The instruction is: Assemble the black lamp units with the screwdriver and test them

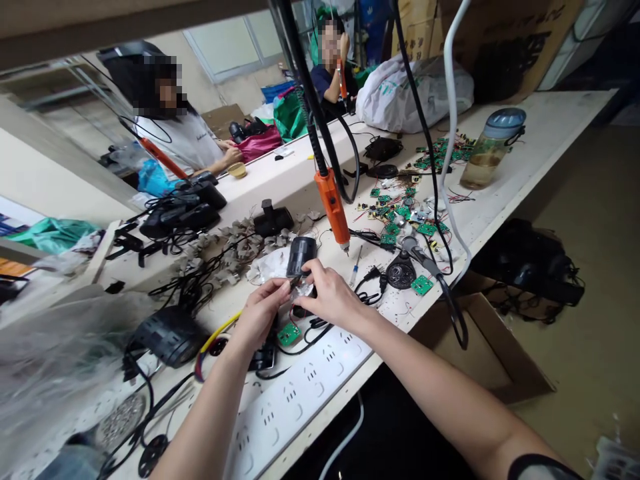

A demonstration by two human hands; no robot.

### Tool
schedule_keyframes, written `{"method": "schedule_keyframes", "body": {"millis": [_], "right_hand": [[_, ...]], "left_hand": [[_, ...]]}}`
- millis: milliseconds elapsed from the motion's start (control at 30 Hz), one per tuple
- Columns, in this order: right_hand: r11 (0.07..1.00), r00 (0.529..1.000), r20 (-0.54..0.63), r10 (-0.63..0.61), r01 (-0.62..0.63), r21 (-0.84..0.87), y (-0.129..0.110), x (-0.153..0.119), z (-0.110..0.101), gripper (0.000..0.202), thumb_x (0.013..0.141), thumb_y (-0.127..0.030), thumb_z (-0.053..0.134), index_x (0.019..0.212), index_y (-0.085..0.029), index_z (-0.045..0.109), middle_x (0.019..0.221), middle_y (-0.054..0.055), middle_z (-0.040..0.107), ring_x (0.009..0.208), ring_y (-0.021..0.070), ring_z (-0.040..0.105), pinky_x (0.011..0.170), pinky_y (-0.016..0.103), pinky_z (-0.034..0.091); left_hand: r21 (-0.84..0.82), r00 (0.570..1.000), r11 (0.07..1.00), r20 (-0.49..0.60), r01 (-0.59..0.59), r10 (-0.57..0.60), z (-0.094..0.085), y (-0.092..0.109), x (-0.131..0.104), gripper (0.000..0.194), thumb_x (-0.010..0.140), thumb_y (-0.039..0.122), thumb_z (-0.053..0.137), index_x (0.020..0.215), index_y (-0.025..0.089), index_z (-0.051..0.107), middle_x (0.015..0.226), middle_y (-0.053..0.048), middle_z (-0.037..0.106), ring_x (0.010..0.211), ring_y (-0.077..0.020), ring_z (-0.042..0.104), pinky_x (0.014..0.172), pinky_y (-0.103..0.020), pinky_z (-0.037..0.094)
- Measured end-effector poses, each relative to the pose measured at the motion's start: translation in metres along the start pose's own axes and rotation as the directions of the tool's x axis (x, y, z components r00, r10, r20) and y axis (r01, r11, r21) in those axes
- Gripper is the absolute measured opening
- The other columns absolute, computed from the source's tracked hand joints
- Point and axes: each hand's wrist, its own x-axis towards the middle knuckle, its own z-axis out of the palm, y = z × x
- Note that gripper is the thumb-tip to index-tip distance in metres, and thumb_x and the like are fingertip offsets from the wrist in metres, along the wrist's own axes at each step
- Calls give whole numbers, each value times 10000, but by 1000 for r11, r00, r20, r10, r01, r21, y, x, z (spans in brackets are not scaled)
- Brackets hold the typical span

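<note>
Black cylindrical housing (301,255) just beyond the fingertips, over the crowded middle of the workbench (545,133); its long axis seems to run away from the wearer, near end toward the grip; whether it rests on the white plastic bag (270,265) or is held up, cannot tell. Left hand (263,307) comes in from the near left, thumb and forefinger pinched narrow on a small dark piece (295,282) at that near end; right hand (333,290) is the nearer to the housing, forefinger at or just beside its lower edge, thumb bent below; what lies between them is too small to make out.

Surface pale and littered; a green circuit board (289,334) lies just below the hands, beside a long white power strip (310,375) at the front edge; an orange electric screwdriver (333,207) hangs tip down, beyond and to the right; a round black grille (401,272) farther right; a larger black housing (167,333) (vented, on its side by the look of it) to the left.

Room: two co-workers (187,140) across the ledge; water bottle (493,150) near the right edge; open cardboard box (513,357) below it.
</note>
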Motion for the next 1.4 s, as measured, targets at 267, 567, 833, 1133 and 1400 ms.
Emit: {"method": "schedule_keyframes", "body": {"millis": [267,567,833,1133,1400], "right_hand": [[999,999,-15,49,-49,3,1,0,3,512,742,-277,718,1166,-155,458,917,94,646,870,253,627,779,373,488],[999,998,-61,-3,5,33,5,-2,3,473,728,-252,735,1118,-194,474,923,66,651,892,225,627,800,365,494],[998,998,-47,-35,38,57,18,-9,4,438,735,-225,727,1104,-192,493,960,74,649,940,225,619,836,386,505],[993,995,-45,-90,94,77,20,-10,6,381,761,-201,696,1086,-205,497,991,65,640,964,225,606,860,397,504],[987,994,-36,-106,109,114,33,-13,9,327,810,-187,634,1097,-220,481,1054,69,623,1004,221,601,905,421,508]], "left_hand": [[7,999,1000,28,29,-30,6,9,-4,353,630,438,796,777,156,645,744,-7,629,660,-123,580,633,-232,469],[168,990,977,-16,-135,139,-1,0,-7,335,708,428,742,921,182,663,941,-48,673,833,-182,627,791,-311,498],[567,889,720,50,-401,455,-2,-9,-20,199,802,361,658,936,217,693,1135,-98,667,1101,-258,585,997,-418,416],[567,889,715,68,-408,453,2,-4,-20,176,811,363,641,906,221,684,1100,-95,687,1077,-262,599,964,-426,441],[651,830,575,159,-495,535,11,-4,-22,128,833,324,621,913,232,660,1076,-77,696,1026,-247,601,922,-415,448]]}}
